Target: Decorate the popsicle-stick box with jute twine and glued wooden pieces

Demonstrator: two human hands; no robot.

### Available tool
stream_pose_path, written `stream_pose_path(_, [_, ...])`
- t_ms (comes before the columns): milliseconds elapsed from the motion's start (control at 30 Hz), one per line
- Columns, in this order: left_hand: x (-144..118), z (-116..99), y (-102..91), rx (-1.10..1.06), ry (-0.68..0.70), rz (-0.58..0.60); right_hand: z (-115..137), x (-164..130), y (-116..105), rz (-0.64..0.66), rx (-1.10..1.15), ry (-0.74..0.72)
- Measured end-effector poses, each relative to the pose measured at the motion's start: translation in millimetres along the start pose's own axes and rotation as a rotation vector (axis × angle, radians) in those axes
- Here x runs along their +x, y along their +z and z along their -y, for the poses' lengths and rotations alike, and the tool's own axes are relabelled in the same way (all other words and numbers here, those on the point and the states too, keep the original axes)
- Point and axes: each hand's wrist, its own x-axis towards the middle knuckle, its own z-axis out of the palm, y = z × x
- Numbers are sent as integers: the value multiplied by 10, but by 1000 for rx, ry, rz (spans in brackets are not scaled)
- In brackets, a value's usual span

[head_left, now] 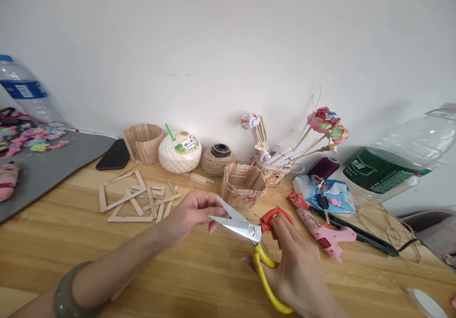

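Observation:
My right hand (295,261) grips a pair of scissors (245,229) by its red and yellow handles; the blades are spread apart and point left. Close to the blade tips is my left hand (199,208), thumb and fingers drawn together in a pinch. Whatever lies between those fingers, if anything, is too small or hidden to make out. Just behind the scissors stands a small basket made of wooden craft sticks (244,185). Loose craft sticks (138,199), some joined into angular frames, lie on the table left of my left hand.
Along the wall stand a taller stick basket (144,144), a coconut with a green straw (180,151), a twine ball (218,160) and a pot of paper flowers (274,170). A pink glue gun (326,232) lies right, before a large plastic bottle (384,170). A phone (113,155) lies left.

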Motion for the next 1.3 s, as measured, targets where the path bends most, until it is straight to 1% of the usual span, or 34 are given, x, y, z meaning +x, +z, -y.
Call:
stream_pose_path(167, [7, -4, -27, 24, 20, 25, -22, -23, 18, -20, 45, 2])
stream_pose_path(267, [1, -24, -33, 46, 42, 43, -46, -61, 62, 18, 116, 38])
stream_pose_path(333, [-3, -40, -26, 63, 39, 58, -50, -69, 81, 89, 162, 127])
stream_pose_path(433, [-11, -59, -8, 64, 25, 69, -34, -38, 67, 245, 250, 295])
stream_pose_path(500, [-19, -64, 5, 49, 19, 71, -27, -12, 41, 334, 346, 380])
stream_pose_path(567, [-27, -63, 16, 31, 24, 68, -37, -9, 28, 384, 494, 430])
stream_pose_path(633, [-32, -59, 28, 21, 35, 57, -67, -38, 43, 379, 694, 423])
stream_pose_path(700, [-33, -52, 38, 36, 38, 51, -110, -91, 83, 342, 896, 387])
stream_pose_path(800, [-30, -39, 48, 75, 27, 43, -166, -169, 149, 302, 1079, 375])
stream_pose_path(900, [-22, -28, 52, 79, 6, 26, -188, -191, 177, 311, 1119, 393])
stream_pose_path(1033, [-11, -16, 63, 71, -20, 13, -163, -125, 152, 326, 1108, 372])
stream_pose_path(1167, [-10, -9, 80, 46, -29, -45, -108, -43, 118, 326, 1143, 384])
stream_pose_path(1300, [-14, -8, 89, 60, -28, -103, -64, 12, 80, 381, 1206, 425])
